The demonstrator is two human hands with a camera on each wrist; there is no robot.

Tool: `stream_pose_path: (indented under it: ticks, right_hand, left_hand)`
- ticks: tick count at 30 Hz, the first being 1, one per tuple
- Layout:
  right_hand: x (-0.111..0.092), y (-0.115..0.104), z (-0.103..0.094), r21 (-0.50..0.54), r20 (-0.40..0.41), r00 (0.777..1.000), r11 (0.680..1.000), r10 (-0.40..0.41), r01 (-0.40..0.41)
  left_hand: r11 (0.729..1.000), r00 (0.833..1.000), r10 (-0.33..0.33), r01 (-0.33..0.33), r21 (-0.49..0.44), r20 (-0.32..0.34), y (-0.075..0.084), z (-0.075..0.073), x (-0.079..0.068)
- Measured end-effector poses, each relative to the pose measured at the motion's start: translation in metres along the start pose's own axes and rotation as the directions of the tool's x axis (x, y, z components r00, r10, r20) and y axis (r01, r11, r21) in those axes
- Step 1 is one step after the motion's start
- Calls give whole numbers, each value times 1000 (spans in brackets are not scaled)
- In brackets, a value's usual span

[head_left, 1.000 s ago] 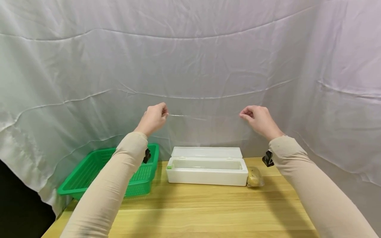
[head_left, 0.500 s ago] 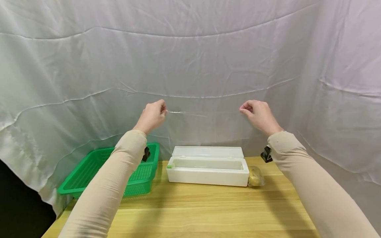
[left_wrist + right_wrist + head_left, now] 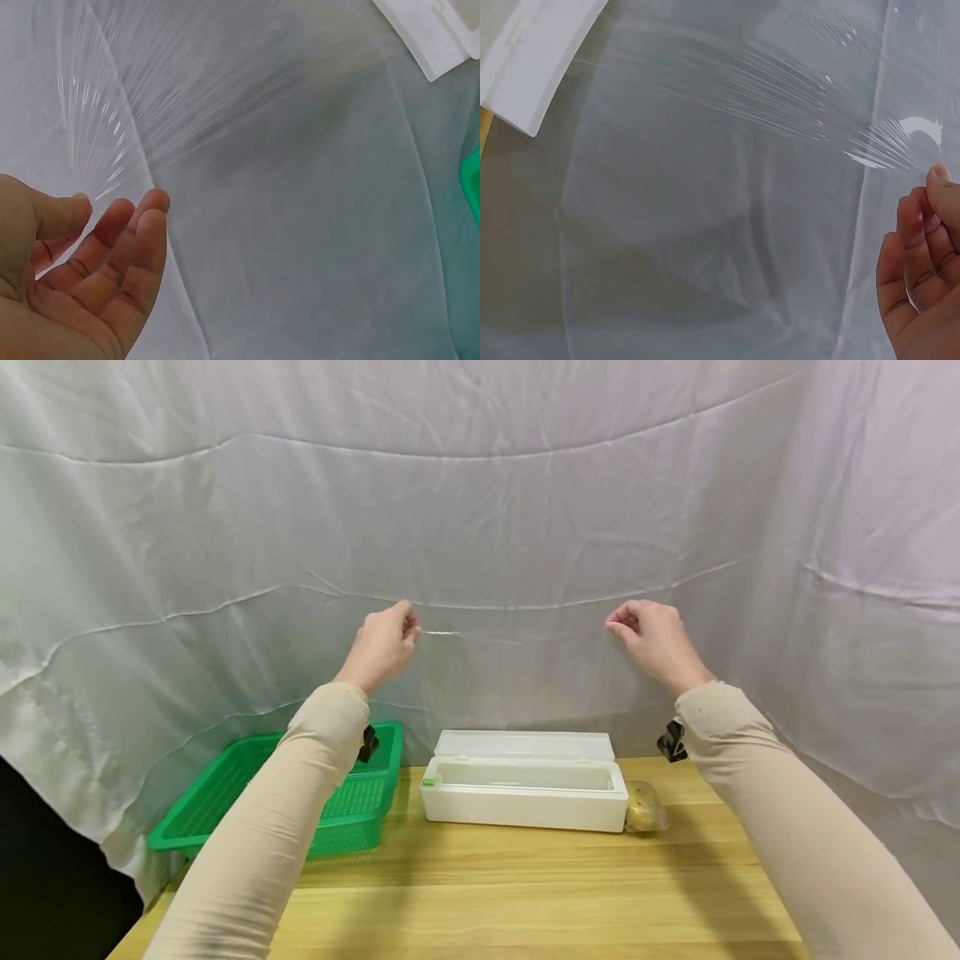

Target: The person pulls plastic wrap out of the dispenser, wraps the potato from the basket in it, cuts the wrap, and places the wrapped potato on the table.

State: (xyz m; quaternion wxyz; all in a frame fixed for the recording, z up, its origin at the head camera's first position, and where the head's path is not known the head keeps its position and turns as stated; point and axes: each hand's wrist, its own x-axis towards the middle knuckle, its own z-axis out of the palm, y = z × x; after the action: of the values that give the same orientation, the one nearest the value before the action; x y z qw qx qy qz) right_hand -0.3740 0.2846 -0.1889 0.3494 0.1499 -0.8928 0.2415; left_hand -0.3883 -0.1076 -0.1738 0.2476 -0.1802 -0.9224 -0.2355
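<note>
Clear cling film (image 3: pixel 112 112) stretches between both raised hands, nearly invisible in the head view. My left hand (image 3: pixel 382 643) pinches one corner between thumb and index finger, where tight creases fan out from the grip. At the other corner, my right hand (image 3: pixel 652 639) pinches the cling film (image 3: pixel 802 97) the same way, its other fingers loosely curled. Below and between the hands sits a long white dispenser box (image 3: pixel 525 807) with its lid (image 3: pixel 525 745) tipped back. In both wrist views the film's creases run towards this box.
A green plastic basket (image 3: pixel 363 822) stands left of the box, partly behind the left sleeve. Against the box's right end lies a yellow item in clear wrap (image 3: pixel 645 808). Everything rests on a wooden table (image 3: pixel 480 902), with a pale cloth (image 3: pixel 480 527) hanging behind.
Both hands have risen a little, drawing the film higher above the box. Their pinches and the gap between them look the same.
</note>
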Motion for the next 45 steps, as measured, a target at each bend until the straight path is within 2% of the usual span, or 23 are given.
stream_pose_path:
  ticks: [15,23,30,34,38,42,45]
  right_hand:
    - [13,-13,-15,-4,-41,999,1000,-15,14]
    - [16,-16,-21,-10,-49,999,1000,-17,17]
    - [12,-16,-29,-21,-35,999,999,-25,24]
    - [3,-17,-36,-14,-24,999,999,-45,44]
    - [-15,-21,-46,3,-8,998,998,-61,61]
    - [-41,-25,-58,52,26,994,993,-107,106]
    - [-65,-26,-67,94,53,977,975,-209,203]
  left_hand:
    - [999,993,-10,5,-41,-121,6,-7,5]
    - [998,988,1,-10,-57,-151,10,-10,5]
    - [997,986,36,-47,-64,-164,11,-12,3]
    - [993,983,69,-84,-80,-168,12,-16,-7]
    - [983,980,120,-140,-118,-160,9,-23,-24]
    - [965,970,197,-218,-147,-143,3,-30,-52]
    - [940,946,289,-309,-146,-144,-2,-33,-78]
